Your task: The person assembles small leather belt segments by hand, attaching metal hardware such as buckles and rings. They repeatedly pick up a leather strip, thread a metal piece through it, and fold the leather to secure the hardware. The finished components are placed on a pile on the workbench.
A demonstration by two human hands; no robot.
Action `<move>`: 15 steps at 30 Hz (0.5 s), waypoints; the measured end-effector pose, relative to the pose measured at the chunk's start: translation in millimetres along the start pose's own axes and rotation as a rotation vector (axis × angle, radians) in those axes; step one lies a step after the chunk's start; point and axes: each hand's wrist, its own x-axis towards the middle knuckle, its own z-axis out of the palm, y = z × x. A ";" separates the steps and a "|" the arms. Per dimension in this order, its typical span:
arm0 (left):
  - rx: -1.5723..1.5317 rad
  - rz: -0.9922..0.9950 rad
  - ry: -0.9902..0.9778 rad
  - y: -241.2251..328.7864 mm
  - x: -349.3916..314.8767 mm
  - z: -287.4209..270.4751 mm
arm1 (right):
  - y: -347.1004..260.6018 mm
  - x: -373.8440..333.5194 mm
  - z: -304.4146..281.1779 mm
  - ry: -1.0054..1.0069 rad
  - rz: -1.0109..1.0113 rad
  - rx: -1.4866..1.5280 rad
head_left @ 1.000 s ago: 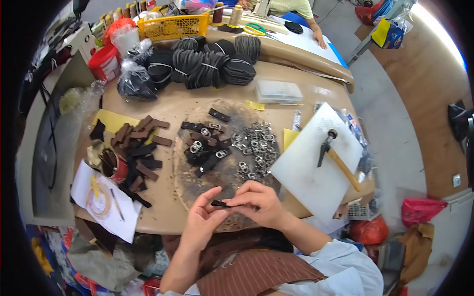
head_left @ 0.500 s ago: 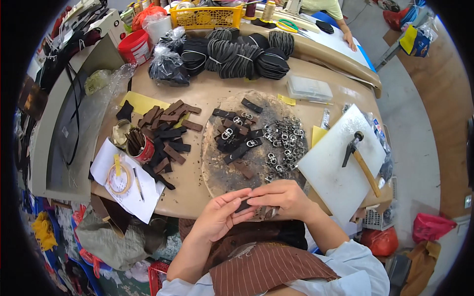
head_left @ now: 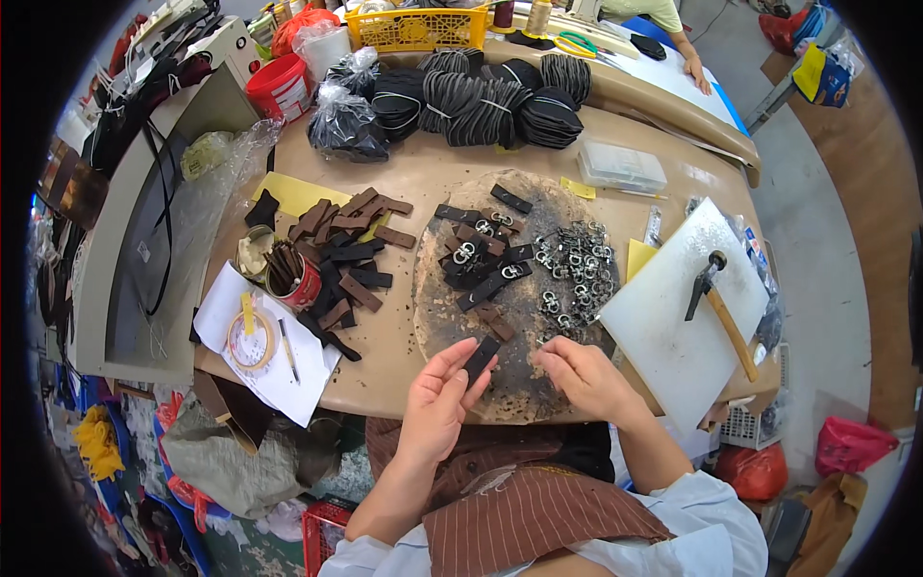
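On the brown table [head_left: 392, 313] lies a big, round, worn board [head_left: 450, 322]. Past its 3 o'clock edge is a white board [head_left: 659, 322]. On the round board, a heap of black and brown strips [head_left: 481, 255] sits at 11 o'clock, and shiny metal clasps [head_left: 582, 269] at 3 o'clock. The right hand [head_left: 585, 380], at 5 o'clock, has its thumb and fingertips pressed together; one cannot tell if something tiny is between. The left hand [head_left: 444, 394], at 7 o'clock, pinches one black strip [head_left: 482, 357], its thumb against its fingers.

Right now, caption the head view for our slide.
Left hand holds a flat black rectangular strip, right hand poised nearby.
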 end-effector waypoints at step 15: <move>0.098 -0.007 -0.047 0.4 -0.8 -1.5 | -6.8 9.0 6.4 0.062 -0.171 0.061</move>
